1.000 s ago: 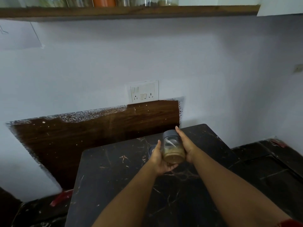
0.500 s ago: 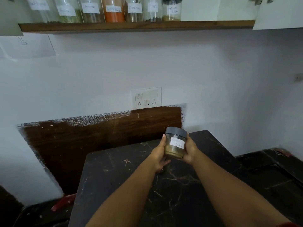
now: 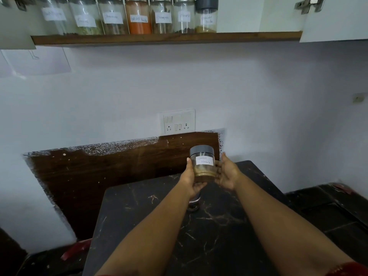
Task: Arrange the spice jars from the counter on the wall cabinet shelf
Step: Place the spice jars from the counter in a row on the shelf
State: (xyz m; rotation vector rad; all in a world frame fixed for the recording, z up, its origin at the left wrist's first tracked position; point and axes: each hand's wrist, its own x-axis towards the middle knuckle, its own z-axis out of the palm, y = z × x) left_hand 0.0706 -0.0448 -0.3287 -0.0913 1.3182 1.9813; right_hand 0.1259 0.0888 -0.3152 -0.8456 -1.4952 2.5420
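Here spice jar [image 3: 203, 164] upright, clasped between left hand [image 3: 191, 180] and right hand [image 3: 227, 173].

Both arms outstretched, left hand [image 3: 192, 179] and right hand [image 3: 227, 173] cupped inward

You hold one spice jar [image 3: 203, 164] upright between your two palms, above the far part of the dark counter [image 3: 143, 216]. It is a short clear jar with a grey lid, closed, and brown powder fills about its lower half. A white handwritten label faces you and seems to read "Garam Masala". On the wooden shelf [image 3: 165, 37] above, you see seven jars [image 3: 131, 16] standing upright in one row, touching or almost touching, each with a white label. Six have silver lids; the one with orange powder [image 3: 138, 18] is fourth from the left. The last jar on the right [image 3: 206, 15] has a grey lid and a little yellowish powder at the bottom.
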